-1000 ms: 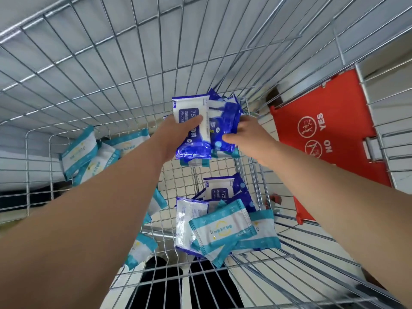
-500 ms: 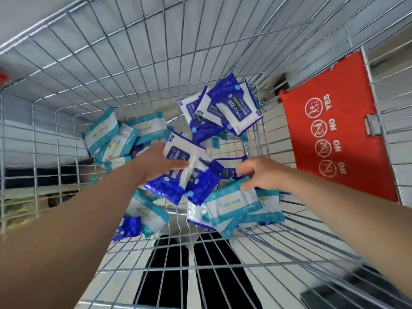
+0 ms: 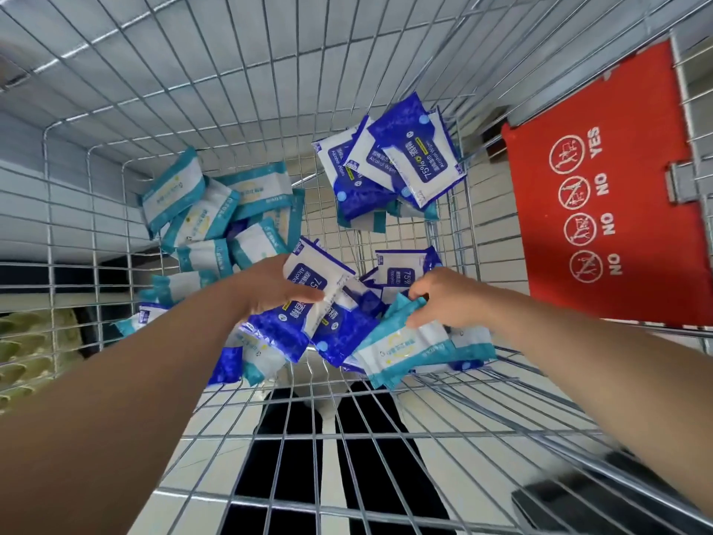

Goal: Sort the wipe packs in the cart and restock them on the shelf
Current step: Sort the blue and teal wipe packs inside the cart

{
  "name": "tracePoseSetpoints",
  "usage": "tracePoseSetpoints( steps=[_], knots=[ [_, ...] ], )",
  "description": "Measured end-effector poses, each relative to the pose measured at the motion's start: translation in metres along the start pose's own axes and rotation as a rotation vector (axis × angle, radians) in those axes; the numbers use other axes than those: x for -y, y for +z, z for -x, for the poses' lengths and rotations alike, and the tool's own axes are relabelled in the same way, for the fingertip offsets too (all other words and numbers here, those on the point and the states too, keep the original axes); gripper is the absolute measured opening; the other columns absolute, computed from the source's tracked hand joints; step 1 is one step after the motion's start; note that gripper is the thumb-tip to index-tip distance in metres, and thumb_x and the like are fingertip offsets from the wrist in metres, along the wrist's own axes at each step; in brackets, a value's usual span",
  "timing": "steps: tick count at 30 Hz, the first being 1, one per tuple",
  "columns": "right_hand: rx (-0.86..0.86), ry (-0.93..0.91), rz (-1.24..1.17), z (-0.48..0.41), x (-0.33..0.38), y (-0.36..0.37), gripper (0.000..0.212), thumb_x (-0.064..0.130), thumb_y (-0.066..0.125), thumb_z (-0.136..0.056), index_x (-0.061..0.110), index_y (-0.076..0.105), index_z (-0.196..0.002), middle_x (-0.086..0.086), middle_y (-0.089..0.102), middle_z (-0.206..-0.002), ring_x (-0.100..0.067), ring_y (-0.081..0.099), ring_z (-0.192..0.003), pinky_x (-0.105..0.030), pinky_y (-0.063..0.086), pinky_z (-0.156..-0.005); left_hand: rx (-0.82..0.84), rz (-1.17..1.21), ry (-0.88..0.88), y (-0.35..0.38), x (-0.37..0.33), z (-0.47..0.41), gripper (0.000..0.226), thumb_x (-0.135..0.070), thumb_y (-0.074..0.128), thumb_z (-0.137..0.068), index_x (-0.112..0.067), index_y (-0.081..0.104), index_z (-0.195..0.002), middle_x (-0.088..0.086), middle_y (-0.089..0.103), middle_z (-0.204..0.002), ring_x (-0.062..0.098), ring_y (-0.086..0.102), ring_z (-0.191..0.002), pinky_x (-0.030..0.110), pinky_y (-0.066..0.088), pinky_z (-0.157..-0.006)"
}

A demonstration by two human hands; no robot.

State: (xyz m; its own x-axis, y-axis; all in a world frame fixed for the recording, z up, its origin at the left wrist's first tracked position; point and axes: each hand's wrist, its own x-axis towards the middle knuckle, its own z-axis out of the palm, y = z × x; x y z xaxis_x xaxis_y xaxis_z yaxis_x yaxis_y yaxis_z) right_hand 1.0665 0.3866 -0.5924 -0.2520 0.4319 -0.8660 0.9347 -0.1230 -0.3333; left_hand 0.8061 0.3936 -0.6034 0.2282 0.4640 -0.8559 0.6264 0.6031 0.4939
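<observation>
Both my arms reach down into the wire cart (image 3: 386, 449). My left hand (image 3: 270, 291) grips a dark blue alcohol wipe pack (image 3: 308, 314) near the middle of the cart floor. My right hand (image 3: 443, 299) pinches the top edge of a teal and white wipe pack (image 3: 401, 347) lying on other packs. A pile of dark blue packs (image 3: 397, 164) leans in the far right corner. A pile of teal packs (image 3: 216, 210) lies at the far left. More blue packs (image 3: 401, 268) sit between my hands.
A red child-seat flap (image 3: 602, 195) with YES and NO pictograms covers the cart's right wall. Wire walls close in on all sides. Dark legs and tiled floor show through the cart's wire bottom (image 3: 293, 457).
Both hands dropped from the far right corner, leaving blue packs stacked there. The left hand carried a blue pack down to the middle. The right hand took hold of a teal pack.
</observation>
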Motion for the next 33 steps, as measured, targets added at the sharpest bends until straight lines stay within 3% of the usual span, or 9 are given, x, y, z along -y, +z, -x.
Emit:
tracePoseSetpoints(
  steps=[2, 4, 8, 13, 16, 19, 25, 30, 33],
  knots=[
    [0.074, 0.008, 0.050, 0.003, -0.003, -0.011, 0.025, 0.024, 0.071, -0.083, 0.015, 0.063, -0.105, 0.000, 0.057, -0.099, -0.013, 0.055, -0.081, -0.020, 0.039, -0.058, 0.056, 0.001, -0.028, -0.006, 0.001, 0.002, 0.027, -0.021, 0.075, -0.080, -0.023, 0.062, -0.103, 0.000, 0.071, -0.101, 0.020, 0.065, -0.096, 0.034, 0.047, -0.090],
    [0.130, 0.024, 0.086, 0.006, -0.010, -0.020, 0.014, 0.021, 0.072, -0.082, 0.016, 0.064, -0.093, -0.002, 0.063, -0.093, -0.014, 0.057, -0.077, -0.022, 0.043, -0.057, 0.090, 0.016, -0.047, -0.010, 0.000, 0.004, 0.029, -0.018, 0.075, -0.079, -0.021, 0.063, -0.105, 0.002, 0.071, -0.104, 0.022, 0.066, -0.099, 0.038, 0.047, -0.095],
    [0.056, 0.105, 0.226, 0.010, -0.029, -0.021, 0.016, 0.019, 0.069, -0.083, 0.011, 0.059, -0.092, -0.005, 0.056, -0.093, -0.018, 0.054, -0.080, -0.023, 0.037, -0.055, 0.074, -0.067, -0.037, -0.007, -0.004, 0.005, 0.034, -0.023, 0.077, -0.079, -0.020, 0.062, -0.109, 0.002, 0.071, -0.103, 0.021, 0.066, -0.096, 0.031, 0.048, -0.083],
    [0.019, 0.167, 0.232, 0.006, -0.046, -0.010, 0.028, 0.016, 0.068, -0.083, 0.006, 0.062, -0.108, -0.010, 0.061, -0.107, -0.024, 0.058, -0.094, -0.028, 0.042, -0.069, 0.030, -0.125, -0.059, 0.004, -0.004, 0.001, 0.045, -0.026, 0.080, -0.076, -0.019, 0.057, -0.114, 0.001, 0.068, -0.100, 0.016, 0.064, -0.087, 0.023, 0.047, -0.070],
    [-0.005, 0.151, 0.222, 0.007, -0.044, -0.011, 0.022, 0.015, 0.067, -0.084, 0.007, 0.061, -0.103, -0.008, 0.057, -0.099, -0.021, 0.054, -0.086, -0.026, 0.038, -0.059, 0.037, -0.125, -0.061, 0.011, -0.003, -0.002, 0.045, -0.023, 0.079, -0.077, -0.018, 0.057, -0.116, 0.003, 0.069, -0.104, 0.019, 0.064, -0.091, 0.025, 0.046, -0.071],
    [-0.027, 0.108, 0.177, 0.009, -0.041, -0.021, 0.014, 0.011, 0.062, -0.085, 0.010, 0.058, -0.099, -0.005, 0.053, -0.096, -0.021, 0.053, -0.085, -0.028, 0.039, -0.061, 0.037, -0.126, -0.065, 0.014, -0.005, -0.003, 0.042, -0.020, 0.078, -0.078, -0.018, 0.057, -0.114, 0.004, 0.068, -0.105, 0.022, 0.064, -0.095, 0.027, 0.047, -0.074],
    [-0.370, 0.048, -0.030, 0.028, -0.028, -0.073, 0.011, 0.002, 0.052, -0.088, 0.008, 0.052, -0.097, -0.006, 0.052, -0.088, -0.020, 0.049, -0.079, -0.026, 0.033, -0.053, 0.039, -0.062, -0.065, 0.012, -0.011, 0.003, 0.032, -0.018, 0.076, -0.080, -0.021, 0.058, -0.106, 0.003, 0.068, -0.102, 0.023, 0.063, -0.097, 0.029, 0.044, -0.081],
    [-0.539, 0.001, -0.202, 0.040, -0.015, -0.097, 0.010, 0.000, 0.051, -0.086, 0.008, 0.052, -0.093, 0.000, 0.050, -0.075, -0.015, 0.048, -0.064, -0.024, 0.035, -0.045, 0.105, 0.093, -0.037, 0.033, -0.029, 0.010, 0.032, -0.016, 0.069, -0.086, -0.022, 0.056, -0.115, -0.006, 0.065, -0.102, 0.010, 0.060, -0.093, 0.018, 0.040, -0.073],
    [-0.569, -0.010, -0.259, 0.042, -0.013, -0.100, 0.013, -0.001, 0.051, -0.087, 0.011, 0.049, -0.091, 0.003, 0.049, -0.074, -0.010, 0.048, -0.062, -0.013, 0.035, -0.038, 0.101, -0.048, -0.051, 0.058, -0.029, -0.007, 0.055, -0.028, 0.064, -0.090, -0.017, 0.040, -0.138, 0.009, 0.050, -0.137, 0.028, 0.052, -0.121, 0.035, 0.042, -0.101]
  ],
)
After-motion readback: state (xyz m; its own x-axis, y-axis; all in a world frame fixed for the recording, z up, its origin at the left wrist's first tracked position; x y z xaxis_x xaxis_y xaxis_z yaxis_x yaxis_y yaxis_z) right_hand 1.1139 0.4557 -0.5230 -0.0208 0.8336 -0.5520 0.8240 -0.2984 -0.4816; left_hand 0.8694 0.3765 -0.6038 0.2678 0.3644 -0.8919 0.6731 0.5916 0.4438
